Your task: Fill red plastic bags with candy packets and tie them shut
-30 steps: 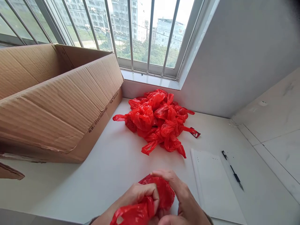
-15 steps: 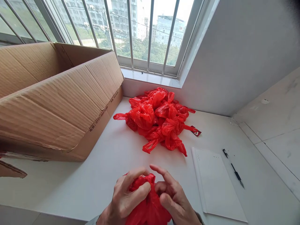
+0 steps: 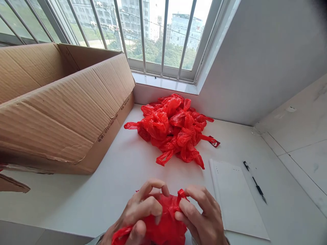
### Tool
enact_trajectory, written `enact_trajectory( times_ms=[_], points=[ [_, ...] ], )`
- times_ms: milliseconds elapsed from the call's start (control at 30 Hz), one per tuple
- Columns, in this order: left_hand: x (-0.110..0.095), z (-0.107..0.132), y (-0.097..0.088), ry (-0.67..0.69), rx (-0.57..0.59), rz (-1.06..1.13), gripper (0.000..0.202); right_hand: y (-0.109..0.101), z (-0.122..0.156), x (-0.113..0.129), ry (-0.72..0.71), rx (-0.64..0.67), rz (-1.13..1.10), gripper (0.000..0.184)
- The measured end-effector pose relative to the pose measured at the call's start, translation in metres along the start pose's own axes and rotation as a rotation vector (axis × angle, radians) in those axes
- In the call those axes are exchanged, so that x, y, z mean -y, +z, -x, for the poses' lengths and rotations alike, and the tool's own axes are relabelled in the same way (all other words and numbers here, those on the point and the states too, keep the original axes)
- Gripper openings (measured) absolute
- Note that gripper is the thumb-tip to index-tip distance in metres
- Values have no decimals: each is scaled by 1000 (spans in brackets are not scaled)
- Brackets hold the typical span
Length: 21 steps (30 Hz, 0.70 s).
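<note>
A red plastic bag (image 3: 166, 223) is between my two hands at the bottom middle, its lower part cut off by the frame edge. My right hand (image 3: 204, 214) pinches a gathered, twisted bit of the bag near its top right. On the other side my left hand (image 3: 143, 207) has its fingers curled over the bag, with a loop of red plastic caught by the thumb. Beyond them, a heap of crumpled red plastic bags (image 3: 173, 126) lies against the wall under the window.
To the left stands a big open cardboard box (image 3: 84, 112). A white notebook (image 3: 237, 197) and a black pen (image 3: 257, 185) lie at the right. Beside the heap is a small dark red tag (image 3: 214, 141). Everything rests on a white tabletop (image 3: 63, 207) below a barred window.
My right hand has closed on the bag's gathered top, where its fingers were spread before. The left hand's grip has shifted, and a loop now shows by its thumb.
</note>
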State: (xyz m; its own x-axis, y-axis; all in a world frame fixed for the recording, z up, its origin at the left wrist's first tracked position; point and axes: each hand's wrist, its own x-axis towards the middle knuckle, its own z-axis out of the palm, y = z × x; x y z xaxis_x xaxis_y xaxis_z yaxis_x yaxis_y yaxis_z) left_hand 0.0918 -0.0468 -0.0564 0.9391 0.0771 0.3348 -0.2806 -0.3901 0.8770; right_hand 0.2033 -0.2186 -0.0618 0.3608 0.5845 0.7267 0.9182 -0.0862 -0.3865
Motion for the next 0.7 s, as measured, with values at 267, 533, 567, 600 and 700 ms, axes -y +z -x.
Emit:
enact_trajectory(
  times_ms=[267,533,567,600,700],
  points=[
    [18,6,-46,257,-204,-737,29,-29,13,-40,77,47,209,14],
    [38,25,-58,54,-23,-670,35,-21,49,-71,271,112,109,22],
    [35,24,-58,9,-3,-607,37,-22,48,-70,275,104,110,22],
    [31,22,-57,-41,17,-530,40,-24,45,-69,280,95,103,23],
    [17,14,-54,-172,80,-262,55,-27,34,-64,367,86,4,23]
  ],
)
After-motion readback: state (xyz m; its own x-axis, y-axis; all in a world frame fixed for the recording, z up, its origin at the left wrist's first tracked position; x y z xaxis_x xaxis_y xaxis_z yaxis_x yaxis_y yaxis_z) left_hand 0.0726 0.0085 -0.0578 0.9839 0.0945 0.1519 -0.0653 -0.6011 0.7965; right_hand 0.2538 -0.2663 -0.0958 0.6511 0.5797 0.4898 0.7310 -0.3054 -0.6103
